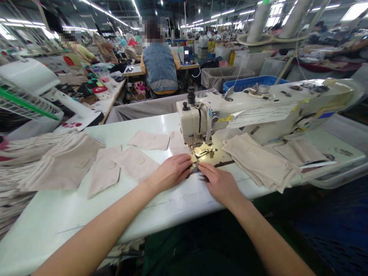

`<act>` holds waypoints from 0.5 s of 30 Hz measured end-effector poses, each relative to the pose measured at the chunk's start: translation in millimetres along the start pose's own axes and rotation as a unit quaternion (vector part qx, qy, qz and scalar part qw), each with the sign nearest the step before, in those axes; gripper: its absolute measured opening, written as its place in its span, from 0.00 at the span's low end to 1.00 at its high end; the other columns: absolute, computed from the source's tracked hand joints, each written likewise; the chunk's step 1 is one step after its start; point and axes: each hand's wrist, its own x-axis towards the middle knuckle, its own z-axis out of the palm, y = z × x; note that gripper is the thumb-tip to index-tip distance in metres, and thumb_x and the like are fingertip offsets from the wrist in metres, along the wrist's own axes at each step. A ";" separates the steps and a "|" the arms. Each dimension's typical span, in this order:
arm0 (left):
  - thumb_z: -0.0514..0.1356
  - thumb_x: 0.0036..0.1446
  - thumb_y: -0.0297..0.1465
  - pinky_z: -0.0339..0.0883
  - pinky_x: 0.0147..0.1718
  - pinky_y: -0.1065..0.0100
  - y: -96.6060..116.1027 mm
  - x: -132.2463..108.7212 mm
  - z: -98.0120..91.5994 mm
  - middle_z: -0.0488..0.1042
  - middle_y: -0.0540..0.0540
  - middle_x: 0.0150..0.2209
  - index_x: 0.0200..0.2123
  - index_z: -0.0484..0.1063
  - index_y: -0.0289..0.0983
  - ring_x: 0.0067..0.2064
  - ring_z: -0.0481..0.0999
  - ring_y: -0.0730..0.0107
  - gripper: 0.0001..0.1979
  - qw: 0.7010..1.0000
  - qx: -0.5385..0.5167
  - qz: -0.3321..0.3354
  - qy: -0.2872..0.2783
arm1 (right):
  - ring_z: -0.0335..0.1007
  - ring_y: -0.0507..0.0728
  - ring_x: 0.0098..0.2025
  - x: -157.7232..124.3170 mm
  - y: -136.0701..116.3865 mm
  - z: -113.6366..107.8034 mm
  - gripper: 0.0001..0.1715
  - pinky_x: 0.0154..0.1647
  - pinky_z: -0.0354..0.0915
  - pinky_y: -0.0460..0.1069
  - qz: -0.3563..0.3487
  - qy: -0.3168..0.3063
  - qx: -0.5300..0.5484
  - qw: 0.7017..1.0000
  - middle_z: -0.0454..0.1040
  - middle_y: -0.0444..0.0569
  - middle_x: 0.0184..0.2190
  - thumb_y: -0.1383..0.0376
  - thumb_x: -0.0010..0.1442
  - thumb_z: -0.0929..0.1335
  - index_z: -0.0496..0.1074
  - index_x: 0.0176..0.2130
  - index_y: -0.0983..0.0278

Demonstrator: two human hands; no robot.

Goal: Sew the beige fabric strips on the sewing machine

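The left hand [174,170] lies palm down with its fingers side by side, tips at a small beige piece [193,158]; whether it pinches or only presses the piece cannot be told, as the fingers cover part of it. The right hand [221,186] reaches in from the other side, fingers bent and forefinger extended. A dark pointed thing [204,178] shows beneath its fingers, too hidden to name, and the grip on it cannot be made out.

The small piece is just in front of the presser foot of the sewing machine [195,119], near the shiny metal plate [221,153]; the needle is hard to pick out. Writing on the paper sheet [261,115] along the machine's arm is unreadable.

To the right, a stack of beige pieces [253,157] leaves little room beside the plate and reaches toward the front edge. On the left, loose beige panels [136,163] lie nearly edge to edge, one running behind the machine's head. Beyond them, a fanned fabric pile [66,161] is cut off by the frame.

The pale, glossy table [71,214] has bare room left of the left forearm and a narrow strip before the hands. Behind stand a blue basket [253,80], partly hidden by the machine, and a seated person in a denim vest [161,65], back turned; the workshop farther off blurs.
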 end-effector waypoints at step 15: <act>0.51 0.69 0.33 0.71 0.55 0.56 -27.6 10.5 3.3 0.74 0.38 0.53 0.52 0.72 0.34 0.55 0.73 0.58 0.15 1.000 -0.021 -0.018 0.000 | 0.76 0.59 0.51 -13.6 13.6 -1.4 0.30 0.46 0.74 0.52 -0.003 0.091 0.002 0.996 0.72 0.48 0.59 0.77 0.57 0.62 0.73 0.56 0.63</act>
